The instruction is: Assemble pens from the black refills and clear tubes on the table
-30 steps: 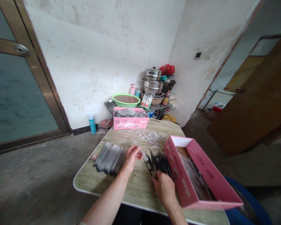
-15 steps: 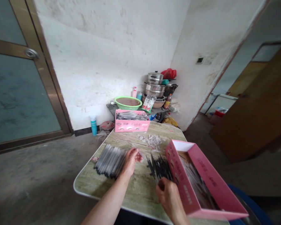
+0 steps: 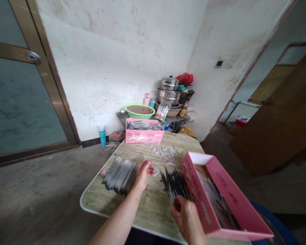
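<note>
My left hand (image 3: 143, 172) is closed in a pinch on a small whitish translucent tube (image 3: 153, 167), held above the table's middle. Just left of it lies a row of clear tubes with black ends (image 3: 121, 174), side by side. My right hand (image 3: 184, 209) is curled closed at the near end of a pile of thin black sticks (image 3: 175, 182). A slim pale-sided stick (image 3: 171, 195) shows at its fingertips; its full shape is hidden. Beyond both hands, short whitish pieces (image 3: 167, 153) are scattered on the table.
On the right of the table (image 3: 148, 212) stands a long open pink box (image 3: 205, 207) with pale thin items inside. Another pink box (image 3: 144, 136), filled with tubes, is at the far edge. Behind it, a shelf holds a green basin (image 3: 140, 115) and stacked pots (image 3: 169, 97).
My right hand has shifted very slightly to the right, along with the view. My left hand keeps its pinch on the small tube in nearly the same place.
</note>
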`<state>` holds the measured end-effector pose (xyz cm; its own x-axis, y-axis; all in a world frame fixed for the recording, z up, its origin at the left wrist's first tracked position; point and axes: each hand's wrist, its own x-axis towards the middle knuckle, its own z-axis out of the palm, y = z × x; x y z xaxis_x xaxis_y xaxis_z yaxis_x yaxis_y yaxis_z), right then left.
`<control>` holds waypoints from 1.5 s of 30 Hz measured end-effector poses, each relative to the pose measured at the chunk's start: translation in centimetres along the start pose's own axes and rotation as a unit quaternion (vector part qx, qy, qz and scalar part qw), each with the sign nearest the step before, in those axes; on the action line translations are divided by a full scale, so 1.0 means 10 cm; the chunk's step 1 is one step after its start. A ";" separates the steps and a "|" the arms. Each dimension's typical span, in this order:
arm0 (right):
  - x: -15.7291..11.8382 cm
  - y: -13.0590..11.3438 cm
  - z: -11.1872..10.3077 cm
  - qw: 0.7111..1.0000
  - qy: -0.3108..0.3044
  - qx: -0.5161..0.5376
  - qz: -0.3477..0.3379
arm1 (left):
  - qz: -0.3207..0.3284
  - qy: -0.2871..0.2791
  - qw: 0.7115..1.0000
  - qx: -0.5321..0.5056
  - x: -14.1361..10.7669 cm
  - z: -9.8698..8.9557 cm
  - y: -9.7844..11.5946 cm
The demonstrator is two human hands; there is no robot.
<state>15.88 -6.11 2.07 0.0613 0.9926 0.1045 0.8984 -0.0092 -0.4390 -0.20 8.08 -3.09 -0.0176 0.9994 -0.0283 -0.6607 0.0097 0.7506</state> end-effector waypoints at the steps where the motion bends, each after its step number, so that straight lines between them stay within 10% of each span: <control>1: 0.00 0.00 0.00 1.000 -0.002 -0.003 -0.001 | 0.000 0.000 1.000 0.002 0.00 0.00 0.00; 21: 0.13 -0.09 -0.09 0.996 0.013 0.078 -0.030 | 0.023 0.004 0.999 0.036 -0.03 0.03 0.05; 34: 0.50 -0.29 0.19 0.963 0.089 0.254 -0.032 | -0.066 -0.109 0.990 0.055 -0.11 0.06 0.04; 45: 0.77 -0.14 0.33 0.996 -0.007 -0.084 -0.012 | -0.061 -0.021 0.997 -0.034 0.01 -0.02 0.01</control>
<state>13.67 1.96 0.50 0.0343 0.9943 0.1010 0.9596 -0.0045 -0.2812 -0.37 8.13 -3.17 0.0962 0.9914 -0.0882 -0.7054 0.1304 0.6967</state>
